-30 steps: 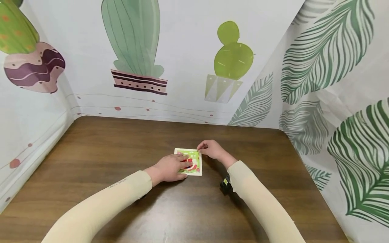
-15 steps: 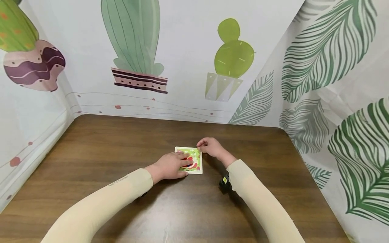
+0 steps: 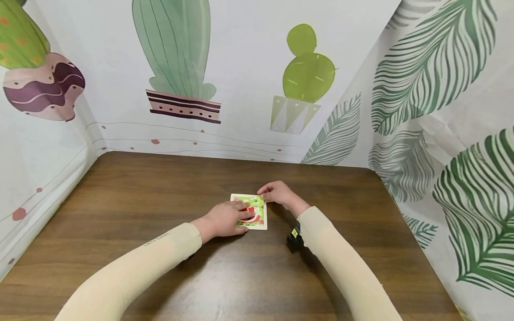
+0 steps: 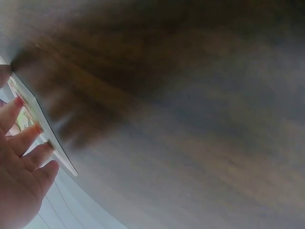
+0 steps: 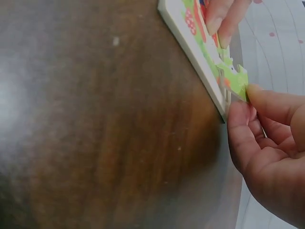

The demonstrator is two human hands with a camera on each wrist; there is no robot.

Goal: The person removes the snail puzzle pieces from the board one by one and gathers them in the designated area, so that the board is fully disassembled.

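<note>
A square jigsaw puzzle board [image 3: 265,218] with a white rim and a green and red picture lies flat on the table. My left hand [image 3: 225,218] rests across its left and middle part, fingers stretched and spread, covering some of the picture. In the left wrist view those fingertips [image 4: 32,131] press on the board's face. At the far right corner, my right hand [image 3: 281,194] pinches a green puzzle piece [image 5: 234,82] between thumb and fingers. The right wrist view shows this piece tilted, its held edge raised above the board.
The brown wooden table [image 3: 160,178] extends around the board on all sides. White cloth with printed cacti and leaves [image 3: 249,89] hangs behind and beside it. A small black device [image 3: 295,240] is strapped beneath the right wrist.
My right hand has shifted slightly left at the board's corner, and its wrist has turned a little. The left hand and the board keep their place.
</note>
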